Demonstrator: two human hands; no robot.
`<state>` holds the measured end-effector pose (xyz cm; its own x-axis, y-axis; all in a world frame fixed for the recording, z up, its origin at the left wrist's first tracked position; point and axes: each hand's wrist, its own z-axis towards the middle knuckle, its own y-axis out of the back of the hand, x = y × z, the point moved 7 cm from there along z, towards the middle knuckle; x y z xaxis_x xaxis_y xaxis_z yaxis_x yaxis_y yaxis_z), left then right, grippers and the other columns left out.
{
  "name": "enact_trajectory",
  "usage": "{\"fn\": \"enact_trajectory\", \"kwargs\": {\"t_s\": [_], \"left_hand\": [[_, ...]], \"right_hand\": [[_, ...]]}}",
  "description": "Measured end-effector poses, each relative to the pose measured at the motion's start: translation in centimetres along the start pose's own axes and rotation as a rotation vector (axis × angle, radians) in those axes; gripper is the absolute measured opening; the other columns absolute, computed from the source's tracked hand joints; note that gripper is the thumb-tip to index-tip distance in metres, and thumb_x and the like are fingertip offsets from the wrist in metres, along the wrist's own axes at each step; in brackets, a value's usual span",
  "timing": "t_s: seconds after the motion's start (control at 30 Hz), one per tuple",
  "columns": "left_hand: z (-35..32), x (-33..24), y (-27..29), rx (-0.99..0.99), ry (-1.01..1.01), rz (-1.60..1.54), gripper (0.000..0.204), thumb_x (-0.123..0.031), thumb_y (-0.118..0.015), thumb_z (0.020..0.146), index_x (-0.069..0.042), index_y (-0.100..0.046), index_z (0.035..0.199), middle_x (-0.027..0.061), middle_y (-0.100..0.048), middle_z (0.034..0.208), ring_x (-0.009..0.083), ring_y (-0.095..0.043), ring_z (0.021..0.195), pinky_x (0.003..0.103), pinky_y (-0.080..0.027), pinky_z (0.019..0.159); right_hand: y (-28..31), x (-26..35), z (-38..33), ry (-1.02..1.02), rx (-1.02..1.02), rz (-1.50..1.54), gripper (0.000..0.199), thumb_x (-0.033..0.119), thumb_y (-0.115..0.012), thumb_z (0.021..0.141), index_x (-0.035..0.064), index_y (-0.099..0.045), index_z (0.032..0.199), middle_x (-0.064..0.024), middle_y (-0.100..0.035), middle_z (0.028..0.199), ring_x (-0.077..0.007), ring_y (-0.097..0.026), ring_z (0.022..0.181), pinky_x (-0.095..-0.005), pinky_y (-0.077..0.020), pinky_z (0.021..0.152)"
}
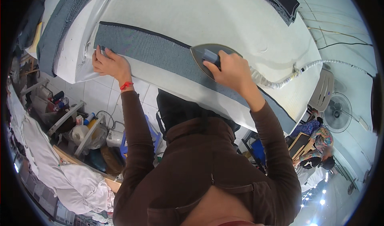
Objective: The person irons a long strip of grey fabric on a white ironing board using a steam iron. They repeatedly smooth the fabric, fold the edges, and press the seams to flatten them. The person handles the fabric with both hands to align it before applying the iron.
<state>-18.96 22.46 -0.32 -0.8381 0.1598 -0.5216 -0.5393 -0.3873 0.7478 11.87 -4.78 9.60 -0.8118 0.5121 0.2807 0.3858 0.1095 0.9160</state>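
A long grey-blue denim strip [144,46] with a dark upper edge lies across the pale ironing table [176,10]. My right hand [233,72] is closed round the handle of an iron [196,57], whose soleplate rests on the strip's middle. A wrapped hose runs from the iron to the right. At the strip's left end is my left hand [112,64], with a red string on the wrist. Its fingers are spread, their tips touching the strip's lower left corner. The iron covers part of the strip.
Folded denim pieces [66,26] hang over the table's left side, and a dark denim stack [276,2] lies at the far right. The iron's hose [280,82] crosses the right edge. Below left stands a cluttered shelf [80,134]. A fan [338,111] and another person [320,146] are at right.
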Motion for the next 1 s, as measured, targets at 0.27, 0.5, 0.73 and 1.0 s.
{"fn": "enact_trajectory", "kwargs": {"t_s": [0.27,0.5,0.73,1.0], "left_hand": [[0.5,0.7,-0.6,-0.034,0.019,0.054,0.042,-0.035,-0.059,0.115,-0.016,-0.067,0.152,0.0125,-0.056,0.157,0.0408,-0.047,0.144,0.066,-0.035,0.114],[2.3,-0.3,-1.3,0.049,-0.147,0.091,0.045,-0.044,-0.06,0.114,-0.015,-0.072,0.146,0.0136,-0.066,0.148,0.0412,-0.056,0.139,0.065,-0.041,0.111],[11.1,0.6,-9.2,0.408,-0.241,0.262,0.063,-0.06,-0.077,0.1,-0.009,-0.081,0.136,0.0198,-0.08,0.132,0.0408,-0.075,0.123,0.053,-0.057,0.106],[18.8,2.8,-14.1,0.587,-0.364,0.308,0.064,-0.06,-0.085,0.093,-0.004,-0.086,0.123,0.0219,-0.084,0.122,0.0397,-0.08,0.115,0.049,-0.058,0.104]], "right_hand": [[5.8,1.2,14.0,-0.023,-0.187,0.048,0.057,0.058,-0.073,0.103,0.002,-0.083,0.111,-0.0239,-0.084,0.109,-0.0443,-0.08,0.103,-0.0545,-0.0619,0.095],[15.0,-12.8,0.4,0.129,-1.137,0.035,0.037,0.033,-0.084,0.101,0.0028,-0.083,0.123,-0.0183,-0.084,0.121,-0.0374,-0.078,0.116,-0.0499,-0.0587,0.104],[-2.3,-38.0,-43.5,-1.091,-0.867,-0.024,0.034,0.03,-0.07,0.111,-0.0011,-0.081,0.121,-0.0207,-0.084,0.106,-0.0367,-0.082,0.098,-0.0461,-0.0623,0.088],[-16.9,-25.9,-64.0,-1.579,-0.97,0.0,0.029,0.028,-0.081,0.102,0.0003,-0.086,0.107,-0.0189,-0.085,0.094,-0.0325,-0.082,0.083,-0.0431,-0.0644,0.081]]}}
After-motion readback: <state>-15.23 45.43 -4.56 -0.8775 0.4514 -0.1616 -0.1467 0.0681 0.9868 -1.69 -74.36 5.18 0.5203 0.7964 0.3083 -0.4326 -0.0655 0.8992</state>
